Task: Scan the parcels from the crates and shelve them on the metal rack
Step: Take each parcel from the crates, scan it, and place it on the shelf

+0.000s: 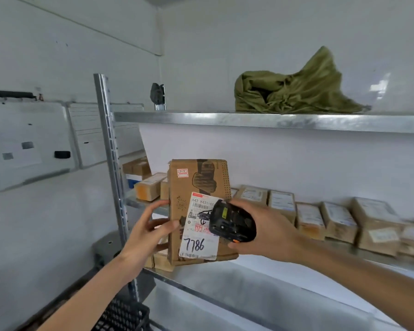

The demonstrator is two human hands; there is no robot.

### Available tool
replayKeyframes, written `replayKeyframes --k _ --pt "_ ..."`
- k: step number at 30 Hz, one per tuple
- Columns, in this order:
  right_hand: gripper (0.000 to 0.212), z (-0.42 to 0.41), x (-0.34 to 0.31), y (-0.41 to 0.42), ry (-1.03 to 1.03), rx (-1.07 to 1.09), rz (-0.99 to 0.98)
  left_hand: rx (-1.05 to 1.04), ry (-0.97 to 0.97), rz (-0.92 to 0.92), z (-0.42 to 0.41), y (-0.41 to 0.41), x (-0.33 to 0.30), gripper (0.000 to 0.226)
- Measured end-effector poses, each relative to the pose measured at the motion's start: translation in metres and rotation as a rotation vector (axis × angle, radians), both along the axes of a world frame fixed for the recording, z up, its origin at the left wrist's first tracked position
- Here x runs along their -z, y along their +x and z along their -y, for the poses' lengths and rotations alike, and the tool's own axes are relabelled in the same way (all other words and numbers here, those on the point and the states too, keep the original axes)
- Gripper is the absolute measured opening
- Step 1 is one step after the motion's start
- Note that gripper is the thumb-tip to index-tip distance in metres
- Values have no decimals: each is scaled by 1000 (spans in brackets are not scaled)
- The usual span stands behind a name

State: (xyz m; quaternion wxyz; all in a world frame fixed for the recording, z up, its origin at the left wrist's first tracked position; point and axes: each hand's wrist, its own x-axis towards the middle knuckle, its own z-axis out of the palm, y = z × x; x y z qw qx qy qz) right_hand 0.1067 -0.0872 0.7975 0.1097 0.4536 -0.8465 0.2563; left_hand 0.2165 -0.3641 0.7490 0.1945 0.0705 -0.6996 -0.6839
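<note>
Parcel [198, 187] upright in left hand [148, 232] grip, scanner [232, 223] clasped in right hand [268, 232].

1. Two forearms come into view from the bottom edge, each ending in one of the person's hands.
2. The left hand [145, 231] is bare, with no glove, ring or watch to be seen.
3. The right hand [264, 231] is likewise bare.
4. Both forearms are uncovered as far as the frame shows; no sleeve edge or cuff shows.
</note>
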Motion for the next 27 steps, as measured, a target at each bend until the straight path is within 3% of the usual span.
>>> replayKeyframes --k 6,11,27 --pt "89 -72 -22 -3 304 107 -233 -18 -133 -9 -43 -24 -19 62" --pt "90 -100 -37 1 535 200 -338 23 -218 -25 -55 -40 -31 61" --pt "85 -108 -48 17 763 354 -392 87 -318 0 -37 -53 -41 64"
